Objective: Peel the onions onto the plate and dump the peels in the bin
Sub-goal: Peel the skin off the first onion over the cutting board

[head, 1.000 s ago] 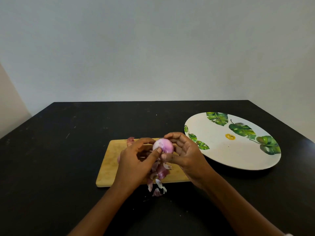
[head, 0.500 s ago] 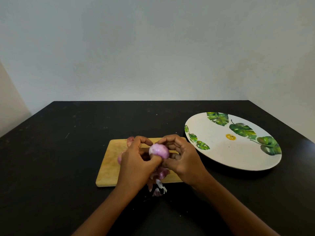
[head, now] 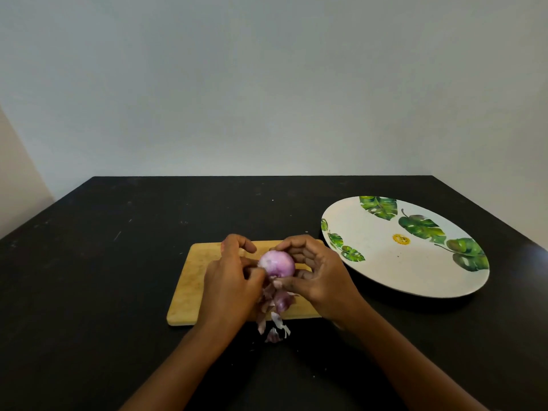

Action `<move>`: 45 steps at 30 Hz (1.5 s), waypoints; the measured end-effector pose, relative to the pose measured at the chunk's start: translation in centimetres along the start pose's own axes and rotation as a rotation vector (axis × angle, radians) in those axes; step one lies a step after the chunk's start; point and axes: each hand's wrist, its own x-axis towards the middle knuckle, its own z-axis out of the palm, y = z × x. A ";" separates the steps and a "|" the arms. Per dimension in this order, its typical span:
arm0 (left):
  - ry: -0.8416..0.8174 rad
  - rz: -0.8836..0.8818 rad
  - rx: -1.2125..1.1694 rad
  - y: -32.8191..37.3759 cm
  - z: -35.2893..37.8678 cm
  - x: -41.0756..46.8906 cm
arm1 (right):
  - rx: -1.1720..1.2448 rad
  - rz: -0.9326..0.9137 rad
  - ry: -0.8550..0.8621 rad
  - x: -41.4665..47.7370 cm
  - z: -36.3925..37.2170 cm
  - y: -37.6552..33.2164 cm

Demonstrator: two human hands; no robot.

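Now that both hands have closed in since a second ago, the onion (head: 277, 264) sits lower over the cutting board (head: 192, 280). The left hand (head: 229, 287) pinches its near left side and the right hand (head: 320, 272) curls round its right. Peels (head: 274, 307) hang beneath. The onion looks nearly bare, and the move to the plate (head: 400, 271) at right is not yet made.

Dim, even light; soft focus, wide-angle bowing.

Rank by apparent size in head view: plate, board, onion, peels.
1. plate
2. board, partly covered
3. onion and peels: about alike; the peels are scattered and partly hidden, so not ranked.
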 end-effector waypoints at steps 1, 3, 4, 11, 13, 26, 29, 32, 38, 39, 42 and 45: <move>0.007 0.004 -0.010 -0.1 -0.1 0.2 | 0.002 0.002 0.002 0.0 -0.1 0.0; 0.011 0.051 -0.009 -0.2 -0.2 0.1 | 0.011 0.004 0.016 0.0 0.0 0.0; 0.016 0.078 -0.010 -0.1 -0.2 0.0 | 0.021 0.006 0.027 0.0 0.0 0.1; -0.023 0.226 0.035 -0.8 0.4 -0.1 | 0.145 0.116 0.041 0.2 -0.4 0.0; -0.047 0.244 0.058 -1.2 0.4 0.0 | 0.185 0.160 0.024 0.2 -0.4 -0.1; -0.200 0.256 0.078 -1.6 0.2 0.2 | 0.261 0.282 -0.088 0.1 -0.5 -0.3; -0.195 0.225 0.078 -1.6 0.2 0.2 | 0.251 0.276 -0.102 0.0 -0.5 -0.3; -0.133 0.171 -0.002 -1.7 0.1 0.6 | 0.279 0.280 -0.103 0.1 -0.7 -0.4; -0.020 0.192 -0.159 -1.5 0.1 0.5 | 0.306 0.273 -0.059 0.2 -0.5 -0.6; -0.032 0.202 -0.164 -1.4 0.1 0.3 | 0.308 0.276 -0.056 0.1 -0.5 -0.6; -0.110 0.201 -0.120 -1.3 0.2 0.1 | 0.337 0.287 -0.057 0.1 -0.2 -0.5; -0.107 0.212 -0.119 -1.4 0.4 -0.1 | 0.366 0.297 -0.045 0.2 0.2 -0.3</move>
